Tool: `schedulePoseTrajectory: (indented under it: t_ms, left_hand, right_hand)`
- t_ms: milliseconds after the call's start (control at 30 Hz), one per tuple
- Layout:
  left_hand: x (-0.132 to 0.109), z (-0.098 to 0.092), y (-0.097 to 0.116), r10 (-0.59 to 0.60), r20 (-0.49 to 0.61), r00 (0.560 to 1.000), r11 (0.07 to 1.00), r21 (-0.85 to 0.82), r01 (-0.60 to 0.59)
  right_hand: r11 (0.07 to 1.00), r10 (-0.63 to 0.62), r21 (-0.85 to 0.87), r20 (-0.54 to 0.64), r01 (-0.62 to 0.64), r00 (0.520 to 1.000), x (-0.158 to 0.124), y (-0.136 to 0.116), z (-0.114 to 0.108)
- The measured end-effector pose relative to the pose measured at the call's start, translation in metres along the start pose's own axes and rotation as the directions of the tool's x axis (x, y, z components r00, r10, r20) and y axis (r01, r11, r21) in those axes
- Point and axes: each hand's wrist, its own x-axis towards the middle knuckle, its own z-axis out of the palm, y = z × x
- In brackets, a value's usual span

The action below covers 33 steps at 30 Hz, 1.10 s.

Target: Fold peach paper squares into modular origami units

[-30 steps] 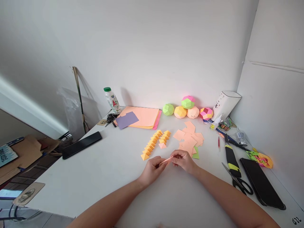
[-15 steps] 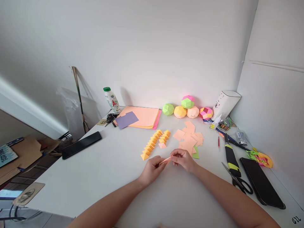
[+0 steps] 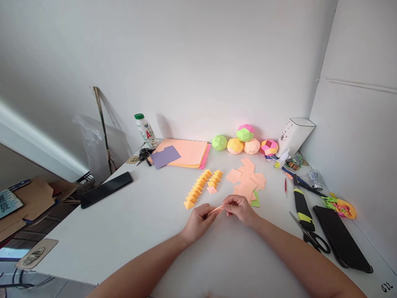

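Observation:
Between my hands is a small peach paper piece point(image 3: 217, 209), seen nearly edge-on. My left hand point(image 3: 200, 219) pinches its left end, and the fingers of my right hand point(image 3: 238, 207) close on its right end. Most of the paper is covered by fingers. Just beyond my left hand runs a long row of folded orange paper pieces point(image 3: 198, 187), with a shorter orange row point(image 3: 214, 179) beside it. A single peach folded piece point(image 3: 211, 190) sits at the near end of the short row. Loose peach paper cutouts point(image 3: 247, 182) lie beyond my right hand, partly over a green one point(image 3: 255, 200).
Several paper polyhedron balls point(image 3: 235, 146) stand along the wall. Paper sheets point(image 3: 189, 151) with a purple piece point(image 3: 166, 157) lie left, near a white bottle point(image 3: 146, 131). On the right are a utility knife point(image 3: 302, 209), scissors point(image 3: 313, 238) and a black phone point(image 3: 343, 240).

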Motion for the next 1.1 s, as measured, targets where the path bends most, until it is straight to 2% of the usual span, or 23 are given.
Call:
schedulePoseTrajectory:
  t_ms: [233, 400, 600, 800, 1100]
  left_hand:
    - [0.0009, -0.0025, 0.0034, -0.08, 0.0, 0.997, 0.994, -0.081, 0.079]
    - [0.001, -0.0014, 0.0046, -0.096, 0.008, 0.995, 0.989, -0.112, 0.097]
    - [0.0016, -0.0021, 0.0064, -0.174, 0.015, 0.985, 0.966, -0.192, 0.174]
    - [0.0021, -0.0018, 0.0052, -0.154, 0.036, 0.987, 0.96, -0.233, 0.158]
    - [0.0039, -0.0021, 0.0022, -0.225, 0.059, 0.972, 0.918, -0.32, 0.232]
  right_hand:
    - [1.0, 0.016, 0.011, 0.034, -0.016, 0.999, -0.0019, -0.0059, 0.0015]
    - [0.989, -0.055, -0.133, 0.094, 0.067, 0.994, -0.005, -0.003, 0.0049]
    - [0.991, -0.025, -0.133, -0.002, 0.024, 1.0, -0.0058, 0.0038, 0.0043]
    - [0.983, -0.008, -0.18, 0.069, 0.02, 0.998, -0.0069, -0.0004, 0.0078]
    - [0.985, -0.007, -0.171, 0.025, 0.012, 1.0, -0.0065, 0.0031, 0.0051]
